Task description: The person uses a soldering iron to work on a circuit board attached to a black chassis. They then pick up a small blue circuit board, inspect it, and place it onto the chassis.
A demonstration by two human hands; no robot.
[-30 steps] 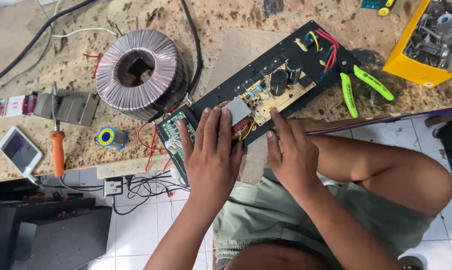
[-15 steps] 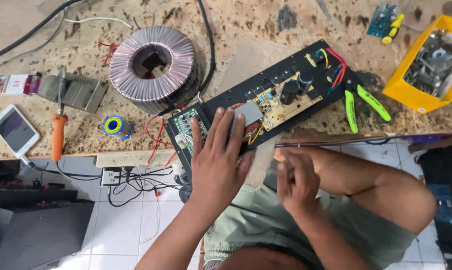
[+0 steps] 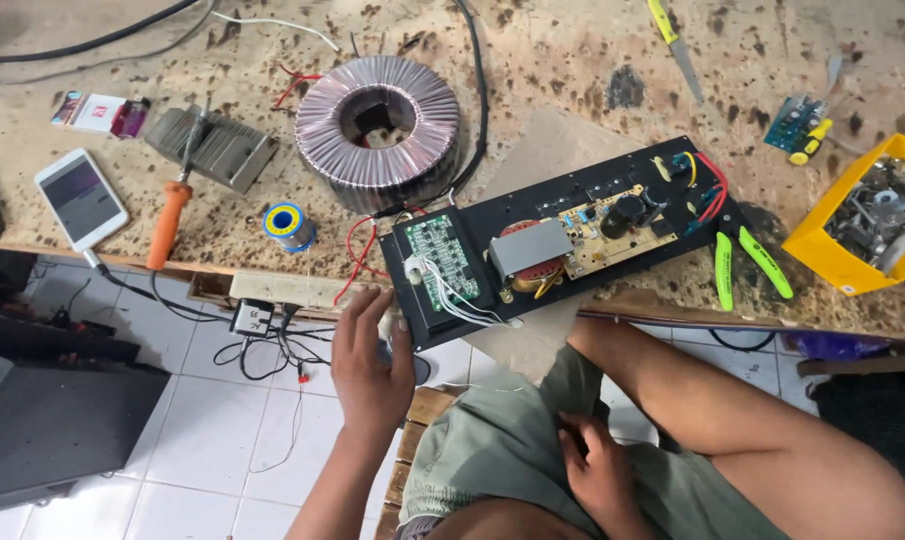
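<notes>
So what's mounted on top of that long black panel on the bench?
On the black panel: a green circuit board, a grey metal block, a tan board with capacitors, red wires. Whatever lies beneath the panel is covered.

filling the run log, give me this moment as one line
left hand: at near corner of black panel | right hand: on lap | bench: toroidal coil, green pliers

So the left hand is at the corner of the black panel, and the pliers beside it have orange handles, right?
Not quite. The head view shows the pliers with green handles, not orange. The rest holds: the left hand is at the corner of the black panel.
</notes>
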